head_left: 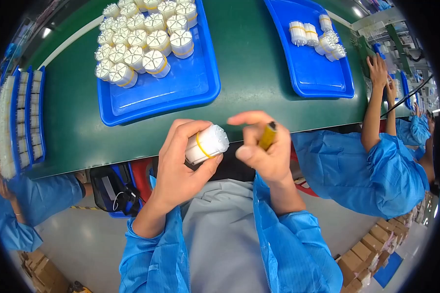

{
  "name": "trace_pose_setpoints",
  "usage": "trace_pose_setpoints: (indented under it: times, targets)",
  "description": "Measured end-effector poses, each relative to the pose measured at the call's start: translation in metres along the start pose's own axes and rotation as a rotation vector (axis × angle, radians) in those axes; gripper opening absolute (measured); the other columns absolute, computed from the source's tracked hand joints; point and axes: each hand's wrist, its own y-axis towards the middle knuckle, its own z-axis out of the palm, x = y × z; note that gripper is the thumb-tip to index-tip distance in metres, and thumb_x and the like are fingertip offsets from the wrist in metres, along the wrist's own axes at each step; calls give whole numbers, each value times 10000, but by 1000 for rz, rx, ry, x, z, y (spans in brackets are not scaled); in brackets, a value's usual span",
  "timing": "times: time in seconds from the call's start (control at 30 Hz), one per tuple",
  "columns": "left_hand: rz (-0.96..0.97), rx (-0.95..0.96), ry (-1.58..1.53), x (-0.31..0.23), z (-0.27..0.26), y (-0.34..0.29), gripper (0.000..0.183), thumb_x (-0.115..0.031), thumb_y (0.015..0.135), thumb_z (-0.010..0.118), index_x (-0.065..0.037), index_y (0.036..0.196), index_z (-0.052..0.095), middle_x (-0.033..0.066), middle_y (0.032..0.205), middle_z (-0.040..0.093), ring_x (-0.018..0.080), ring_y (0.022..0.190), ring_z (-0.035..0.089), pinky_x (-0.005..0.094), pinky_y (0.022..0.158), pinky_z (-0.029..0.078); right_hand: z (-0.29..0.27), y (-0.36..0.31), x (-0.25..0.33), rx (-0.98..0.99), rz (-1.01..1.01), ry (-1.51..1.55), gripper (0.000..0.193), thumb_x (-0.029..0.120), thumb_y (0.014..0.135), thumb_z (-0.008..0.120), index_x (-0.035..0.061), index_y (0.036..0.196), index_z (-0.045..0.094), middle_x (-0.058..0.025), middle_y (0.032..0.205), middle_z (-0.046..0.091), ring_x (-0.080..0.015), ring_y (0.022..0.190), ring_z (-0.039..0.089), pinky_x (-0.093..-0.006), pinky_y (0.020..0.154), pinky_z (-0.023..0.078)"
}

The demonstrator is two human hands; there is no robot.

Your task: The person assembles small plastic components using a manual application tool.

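In my left hand (173,163) is a white cylindrical bundle (208,145) with a yellow band around its middle; the fingers wrap it and its end tilts to the right. A short gap away, my right hand (266,149) is closed round a yellow stick-like tool (267,136) with a dark end. The index finger of that hand stretches toward the bundle without touching it. The tool's other end is hidden, so its kind cannot be told. Both hands are just in front of the green table's near edge.
A blue tray (154,108) at the far left holds many similar banded bundles (137,37). Another blue tray (320,88) at the right holds several (305,33). Stacked blue trays (40,117) stand at the left edge. Co-workers in blue sleeves sit on both sides.
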Motion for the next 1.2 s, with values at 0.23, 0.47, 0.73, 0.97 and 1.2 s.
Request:
trace_pose_setpoints:
  times: [0.23,0.47,0.73,0.97,1.2]
  targets:
    - [124,2,-12,6,-5,-2,529,13,740,712,-14,1233,520,148,1157,513,238,1036,557,333,867,464,8,-1,-8,120,37,-160,463,105,725,811,31,1144,629,46,489,403,-9,450,343,-222,448,232]
    - [73,-25,-450,13,-8,-6,464,-95,841,662,8,1253,476,160,1218,494,226,1136,507,358,984,408,7,3,-11,206,-181,-87,559,-4,751,720,34,1291,585,42,493,411,-30,450,362,-235,467,277]
    - [-60,-190,-620,21,-15,-13,407,-59,834,688,-14,1183,484,161,1175,568,212,1093,564,348,949,465,10,2,-5,161,-106,-68,557,-28,785,696,24,1321,555,51,509,383,-28,463,347,-234,465,264]
    - [72,-483,-304,23,-47,-11,423,48,819,678,-6,1188,477,146,1156,588,199,1070,577,324,929,478,-5,-4,-4,-60,-74,-151,167,62,925,579,-10,1020,697,61,576,473,-15,530,401,-215,477,278]
    - [36,-574,468,37,-125,15,397,-23,838,713,12,1217,601,65,1066,613,126,893,559,256,785,473,-51,-4,16,-282,-133,-176,180,78,985,518,-18,1062,650,36,597,495,-21,548,438,-192,497,318]
